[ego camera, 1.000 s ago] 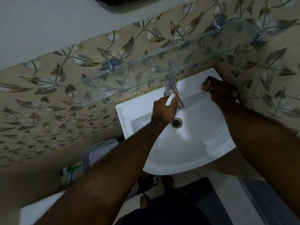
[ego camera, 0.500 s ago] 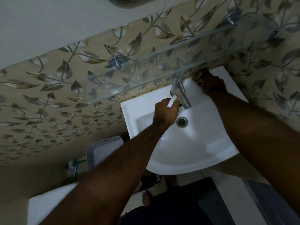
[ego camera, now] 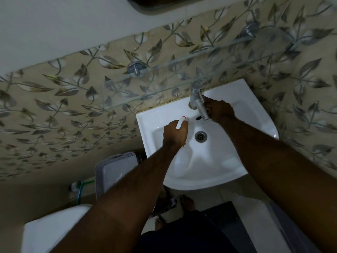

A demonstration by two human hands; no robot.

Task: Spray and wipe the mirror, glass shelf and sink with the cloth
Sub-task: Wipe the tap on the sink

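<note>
A white sink (ego camera: 237, 161) hangs on the tiled wall, with a chrome tap (ego camera: 198, 101) at its back rim. My left hand (ego camera: 175, 134) is over the basin left of the drain (ego camera: 200, 136), closed around a spray bottle whose white, red-tipped nozzle (ego camera: 181, 121) points at the back rim. My right hand (ego camera: 220, 110) presses against the right side of the tap, fingers closed on a dark cloth (ego camera: 207, 100) that is mostly hidden. The glass shelf (ego camera: 164, 84) runs above the sink. Only the mirror's lower edge (ego camera: 155, 4) shows at the top.
A grey plastic basket (ego camera: 114, 170) stands left of the sink, with a green-handled brush (ego camera: 80, 185) beside it. A white fixture (ego camera: 54, 230) fills the lower left. My feet (ego camera: 186, 199) and a dark mat (ego camera: 233, 216) are on the floor below.
My right hand slid left along the sink's back rim from the right corner to the tap. My left hand with the spray bottle shifted to the left of the tap.
</note>
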